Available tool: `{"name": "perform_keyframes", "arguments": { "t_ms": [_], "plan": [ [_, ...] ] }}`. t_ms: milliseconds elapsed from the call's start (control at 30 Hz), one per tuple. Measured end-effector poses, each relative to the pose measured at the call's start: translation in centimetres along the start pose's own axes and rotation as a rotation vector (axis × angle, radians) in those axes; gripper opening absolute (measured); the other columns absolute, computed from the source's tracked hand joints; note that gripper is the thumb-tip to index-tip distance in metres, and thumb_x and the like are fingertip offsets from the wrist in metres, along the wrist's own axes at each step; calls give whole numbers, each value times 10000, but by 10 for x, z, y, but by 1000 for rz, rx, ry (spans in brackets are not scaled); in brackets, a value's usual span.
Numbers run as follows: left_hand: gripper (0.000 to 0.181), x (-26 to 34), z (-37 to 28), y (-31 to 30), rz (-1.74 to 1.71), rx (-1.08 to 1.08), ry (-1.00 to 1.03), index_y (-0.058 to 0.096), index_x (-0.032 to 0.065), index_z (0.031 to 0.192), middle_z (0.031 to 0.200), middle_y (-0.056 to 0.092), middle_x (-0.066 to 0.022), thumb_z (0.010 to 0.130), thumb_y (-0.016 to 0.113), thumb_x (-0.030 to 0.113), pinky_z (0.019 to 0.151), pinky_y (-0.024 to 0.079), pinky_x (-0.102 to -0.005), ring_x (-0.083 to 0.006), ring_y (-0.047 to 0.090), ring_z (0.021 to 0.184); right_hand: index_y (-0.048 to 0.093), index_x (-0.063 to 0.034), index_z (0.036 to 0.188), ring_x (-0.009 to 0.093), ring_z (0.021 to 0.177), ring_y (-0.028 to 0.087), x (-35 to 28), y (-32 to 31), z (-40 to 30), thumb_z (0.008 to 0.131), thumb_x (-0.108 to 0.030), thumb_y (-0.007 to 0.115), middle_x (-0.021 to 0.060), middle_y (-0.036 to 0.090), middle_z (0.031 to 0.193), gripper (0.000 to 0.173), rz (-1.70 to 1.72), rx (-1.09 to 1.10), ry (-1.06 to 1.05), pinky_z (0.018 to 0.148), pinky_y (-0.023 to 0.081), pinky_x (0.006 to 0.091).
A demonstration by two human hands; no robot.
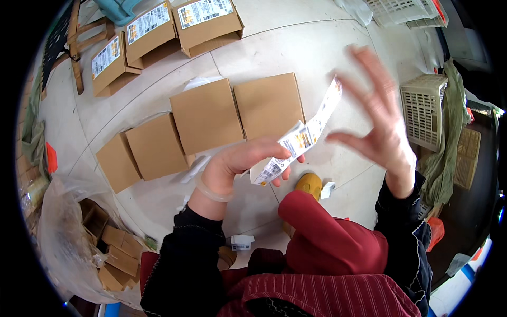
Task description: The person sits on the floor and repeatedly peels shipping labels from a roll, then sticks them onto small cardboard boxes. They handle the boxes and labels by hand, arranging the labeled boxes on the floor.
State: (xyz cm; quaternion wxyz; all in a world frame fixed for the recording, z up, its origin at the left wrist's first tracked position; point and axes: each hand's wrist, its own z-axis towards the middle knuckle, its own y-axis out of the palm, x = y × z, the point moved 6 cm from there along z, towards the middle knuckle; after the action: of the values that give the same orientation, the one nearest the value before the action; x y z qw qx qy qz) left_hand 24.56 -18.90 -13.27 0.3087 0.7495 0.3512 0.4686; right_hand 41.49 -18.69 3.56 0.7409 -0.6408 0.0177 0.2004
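Between the thumb and fingers of my left hand (253,154) is a folded strip of printed shipping labels (299,140). Its free end rises towards the upper right. My right hand (378,126) is raised beside that end, blurred, fingers spread. Whether a fingertip touches the strip I cannot tell. Just beyond my left hand, several plain cardboard boxes stand in a row on the tiled floor, among them a large box (208,117), the right-end box (267,103) and a smaller left-end box (119,162). No labels show on their upper faces.
Labelled cardboard boxes (148,33) stand at the far left near a wooden frame (75,43). A clear plastic bag (59,222) at lower left holds folded cartons (122,253). Plastic crates (422,113) line the right side. Paper scraps (242,242) lie near my feet.
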Motion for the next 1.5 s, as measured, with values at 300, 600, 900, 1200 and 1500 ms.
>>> {"name": "perform_keyframes", "arguments": {
  "t_ms": [300,600,900,1200,1500],
  "plan": [
    [817,28,-30,28,63,-23,145,517,11,1368,1167,664,-220,957,405,708,627,609,-387,-325,714,968,671,-58,1151,240,848,709,-7,65,-12,842,-82,750,90,727,979,320,775,-443,58,725,574,337],
    [1066,44,-7,-6,42,108,871,218,52,1576,1581,324,-193,852,505,779,1149,353,-484,-322,363,1440,469,-39,1290,112,945,681,5,104,-31,912,-77,728,138,742,1002,459,1398,-116,736,800,538,268],
    [560,57,-3,-6,-748,80,901,323,71,1521,1283,582,-175,1060,343,388,1135,397,-525,-327,578,1229,227,-82,1501,191,1036,689,-39,104,-35,919,-62,712,176,671,1124,758,1436,7,600,814,573,304],
    [603,73,-22,-9,-292,342,1013,298,53,1530,1230,597,-215,1036,376,390,1041,490,-491,-285,669,1010,655,-43,1221,71,891,679,-33,102,-43,870,-13,748,67,742,991,364,1249,-181,639,741,553,245],
    [549,69,-19,-4,-91,373,890,380,-18,1441,1135,630,-199,1042,351,358,823,581,-401,-283,670,951,669,-7,1054,110,910,696,-31,107,-38,889,38,714,92,736,995,177,1499,-141,642,773,574,257]
  ]
}}
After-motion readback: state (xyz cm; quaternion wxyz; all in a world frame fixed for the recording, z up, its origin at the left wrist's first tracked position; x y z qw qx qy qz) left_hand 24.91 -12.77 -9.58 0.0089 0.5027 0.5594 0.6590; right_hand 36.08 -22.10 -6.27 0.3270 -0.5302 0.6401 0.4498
